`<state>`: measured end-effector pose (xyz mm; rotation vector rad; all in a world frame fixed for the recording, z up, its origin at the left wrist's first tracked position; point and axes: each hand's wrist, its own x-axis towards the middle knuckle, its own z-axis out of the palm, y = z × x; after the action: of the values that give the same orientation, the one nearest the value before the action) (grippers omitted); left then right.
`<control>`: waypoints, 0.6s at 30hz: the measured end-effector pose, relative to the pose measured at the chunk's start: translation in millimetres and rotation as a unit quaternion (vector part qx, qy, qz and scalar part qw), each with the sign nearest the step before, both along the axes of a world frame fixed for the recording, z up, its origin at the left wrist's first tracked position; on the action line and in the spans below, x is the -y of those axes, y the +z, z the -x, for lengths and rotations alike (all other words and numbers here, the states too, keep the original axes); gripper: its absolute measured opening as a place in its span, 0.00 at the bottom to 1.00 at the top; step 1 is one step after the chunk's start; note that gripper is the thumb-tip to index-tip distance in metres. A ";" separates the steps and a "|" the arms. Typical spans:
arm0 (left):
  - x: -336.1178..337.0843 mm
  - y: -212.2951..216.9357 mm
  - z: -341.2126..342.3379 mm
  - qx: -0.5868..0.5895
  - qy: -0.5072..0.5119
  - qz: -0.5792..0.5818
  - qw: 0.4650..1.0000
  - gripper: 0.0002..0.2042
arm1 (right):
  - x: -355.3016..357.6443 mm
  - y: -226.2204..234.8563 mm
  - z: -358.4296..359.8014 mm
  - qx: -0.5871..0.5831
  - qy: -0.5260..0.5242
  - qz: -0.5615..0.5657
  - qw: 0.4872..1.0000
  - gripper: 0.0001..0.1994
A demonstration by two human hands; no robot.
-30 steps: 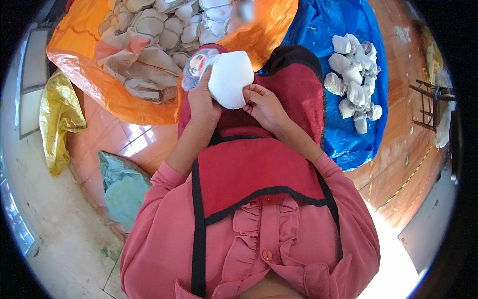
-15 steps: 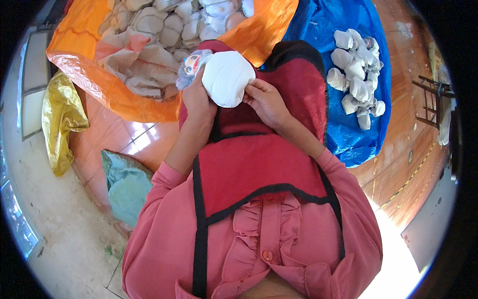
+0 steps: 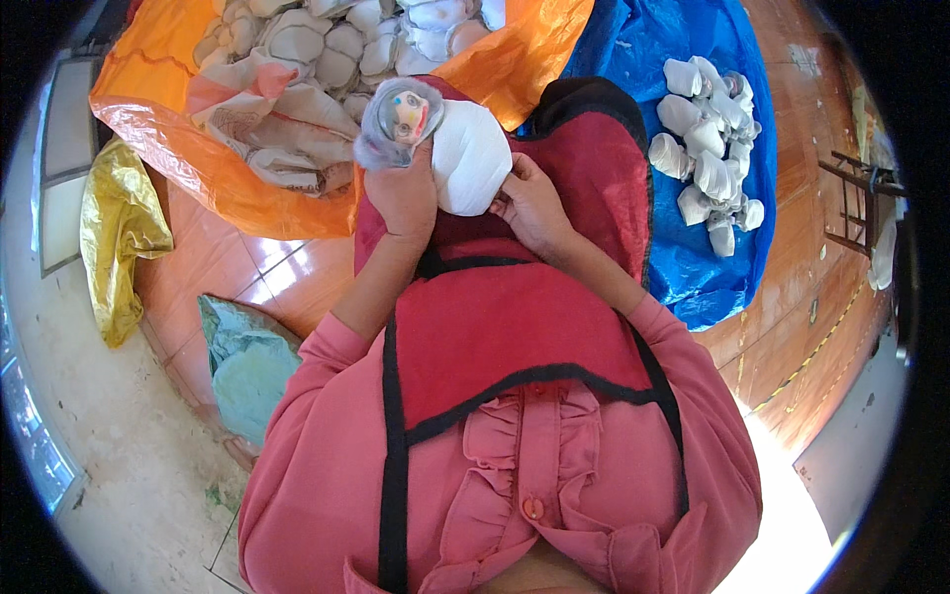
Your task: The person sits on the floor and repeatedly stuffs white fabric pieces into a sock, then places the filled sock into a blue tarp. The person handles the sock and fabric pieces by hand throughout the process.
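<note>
Over my lap I hold a rounded white padded piece [image 3: 470,158] with a soft, faintly ribbed surface. Joined to its left side, or lying against it, is a fuzzy grey part [image 3: 373,136] bearing a small coloured doll-like face [image 3: 408,116]. My left hand [image 3: 404,203] grips the piece from below and left, its thumb up between the face and the white part. My right hand [image 3: 534,208] pinches the lower right rim between thumb and fingers; some fingertips are hidden behind it.
An orange sack [image 3: 237,203] ahead holds many white and grey rounded pieces [image 3: 297,45]. White pieces [image 3: 712,173] lie heaped on a blue sheet [image 3: 683,287] at right. A yellow sack [image 3: 114,247] and a green bag [image 3: 252,381] lie at left. A wooden rack [image 3: 856,203] stands far right.
The piece has turned and shifted slightly right, so the grey fuzzy part and the face show more fully. My left hand has rotated with it; my right hand stays at the rim.
</note>
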<state>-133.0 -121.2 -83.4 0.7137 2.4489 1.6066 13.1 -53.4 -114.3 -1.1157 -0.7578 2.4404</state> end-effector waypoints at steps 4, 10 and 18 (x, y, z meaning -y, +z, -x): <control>-0.7 -3.8 0.6 -0.029 0.007 -0.019 0.999 0.24 | 7.4 2.1 7.5 -0.078 -0.052 0.046 0.995 0.11; 0.4 -5.2 4.2 -0.021 -0.005 -0.020 1.000 0.23 | 9.3 0.1 3.4 -0.119 0.012 0.033 0.992 0.10; 10.1 -6.4 -13.8 -0.055 -0.088 0.041 0.994 0.27 | 10.3 -16.1 4.9 0.023 0.057 -0.079 0.995 0.13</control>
<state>-119.2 -131.3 -89.8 0.9983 2.4314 1.4300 8.2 -63.8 -130.3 -1.0996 -1.0374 2.4039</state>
